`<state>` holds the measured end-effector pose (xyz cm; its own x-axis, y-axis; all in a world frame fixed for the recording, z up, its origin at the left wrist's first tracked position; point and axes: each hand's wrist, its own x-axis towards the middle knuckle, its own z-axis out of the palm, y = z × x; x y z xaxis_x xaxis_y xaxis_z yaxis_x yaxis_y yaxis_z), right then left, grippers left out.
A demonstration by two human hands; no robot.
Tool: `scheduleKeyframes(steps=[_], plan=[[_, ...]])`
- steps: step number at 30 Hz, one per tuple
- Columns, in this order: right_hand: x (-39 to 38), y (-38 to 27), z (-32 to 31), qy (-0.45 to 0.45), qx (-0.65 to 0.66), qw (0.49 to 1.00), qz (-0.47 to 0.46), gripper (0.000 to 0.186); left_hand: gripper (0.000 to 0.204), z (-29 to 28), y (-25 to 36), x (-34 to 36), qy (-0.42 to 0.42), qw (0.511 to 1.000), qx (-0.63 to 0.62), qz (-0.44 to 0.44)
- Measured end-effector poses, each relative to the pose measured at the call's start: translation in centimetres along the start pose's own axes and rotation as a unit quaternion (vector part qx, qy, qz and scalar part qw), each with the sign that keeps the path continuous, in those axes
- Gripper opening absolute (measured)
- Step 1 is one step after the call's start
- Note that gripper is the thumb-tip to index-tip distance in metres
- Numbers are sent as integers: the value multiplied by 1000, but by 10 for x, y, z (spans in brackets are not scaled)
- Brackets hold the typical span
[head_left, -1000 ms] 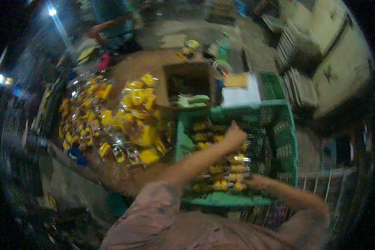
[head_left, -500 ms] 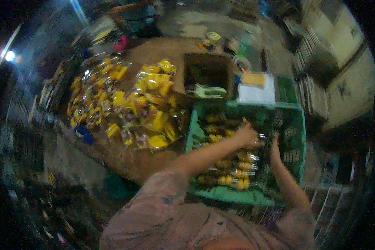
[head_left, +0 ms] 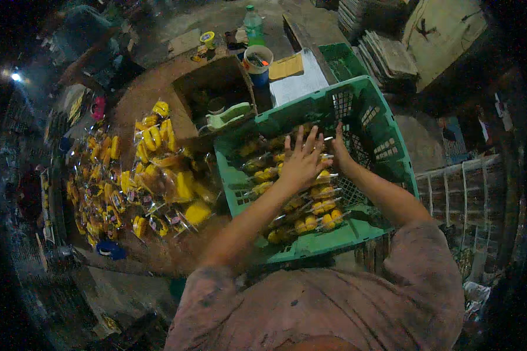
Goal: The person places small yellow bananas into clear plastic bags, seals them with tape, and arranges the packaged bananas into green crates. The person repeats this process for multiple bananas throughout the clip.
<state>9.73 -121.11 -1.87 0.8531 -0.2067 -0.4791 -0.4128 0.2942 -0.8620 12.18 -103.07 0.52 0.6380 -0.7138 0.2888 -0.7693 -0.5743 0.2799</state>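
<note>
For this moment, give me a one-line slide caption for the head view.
Both hands, left hand and right hand, rest on clear packets of yellow pieces inside a green plastic crate.

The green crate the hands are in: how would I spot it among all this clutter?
Find the round brown table strewn with clear packets of yellow snacks. At its right edge sits the green crate, with lattice walls and rows of packets inside, both hands resting on them. A smaller green crate lies beyond it, but holds no hands.
</note>
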Motion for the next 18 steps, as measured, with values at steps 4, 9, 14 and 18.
scheduleKeyframes(steps=[4, 9, 14, 18], plan=[[-1, -8, 13, -33, 102, 989, 100, 101, 70, -26, -4, -11, -192, 980, -27, -41], [7, -21, 16, -12, 19, 991, 135, 102, 72, -40, -7, -6, -213, 975, -26, -55], [-15, -44, -14, -116, -36, 986, 110, 103, 68, -91, -12, -54, -65, 993, -66, -73], [-61, -101, -25, -88, -499, 860, -66, 61, 54, -150, -13, -142, 71, 986, -102, -113]])
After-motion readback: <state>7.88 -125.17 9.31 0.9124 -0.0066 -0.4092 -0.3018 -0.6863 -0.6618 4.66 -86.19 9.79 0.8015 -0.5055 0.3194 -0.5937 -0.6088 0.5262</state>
